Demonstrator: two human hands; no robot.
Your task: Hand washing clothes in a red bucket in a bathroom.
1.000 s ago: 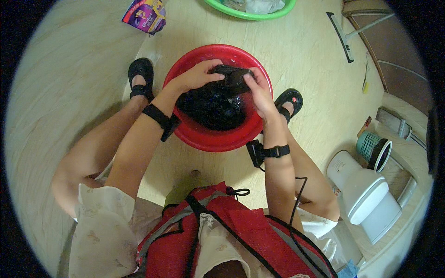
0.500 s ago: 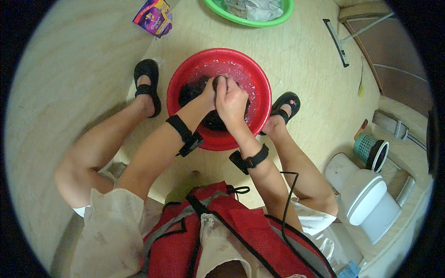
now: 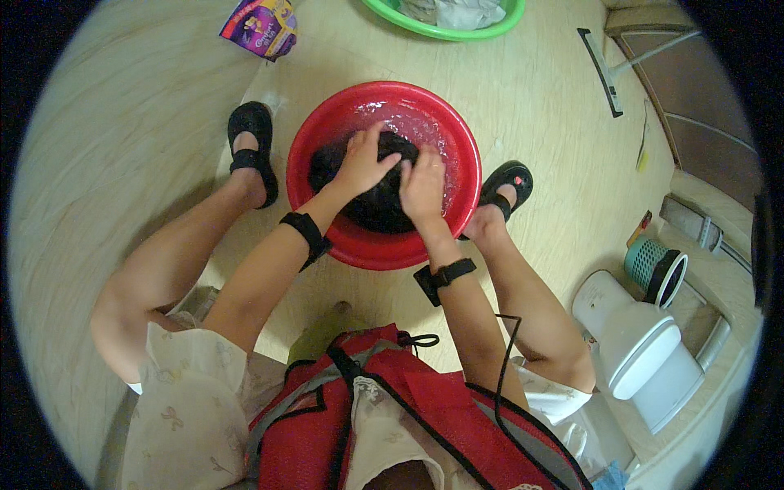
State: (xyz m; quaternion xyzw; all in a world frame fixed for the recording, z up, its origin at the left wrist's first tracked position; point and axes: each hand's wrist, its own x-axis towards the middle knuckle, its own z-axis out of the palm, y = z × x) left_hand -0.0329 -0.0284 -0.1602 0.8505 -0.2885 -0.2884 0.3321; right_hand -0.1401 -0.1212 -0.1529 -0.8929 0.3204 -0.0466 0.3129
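A red round basin (image 3: 304, 204) stands on the floor between my feet, with sudsy water and a wet bundle of black cloth (image 3: 380, 212) in it. My left hand (image 3: 364, 166) rests over the upper part of the cloth, fingers apart and thumb stretched towards the right. Beside it, my right hand (image 3: 423, 186) lies over the cloth's right side, its fingers loosely spread and a little blurred. The two hands are apart, and neither grips the cloth. Under the hands, part of the cloth is hidden.
Beyond the basin is a green basin (image 3: 457, 34) with pale cloth. A purple pouch (image 3: 265, 28) lies at the far left. To the right are a floor squeegee (image 3: 600, 72), a teal basket (image 3: 645, 260) and a white toilet (image 3: 641, 347). My black shoes (image 3: 255, 147) flank the red basin.
My hands were clasped together, squeezing the black cloth. They have come apart, the left moving left and the right lowering slightly, and the fingers have loosened.
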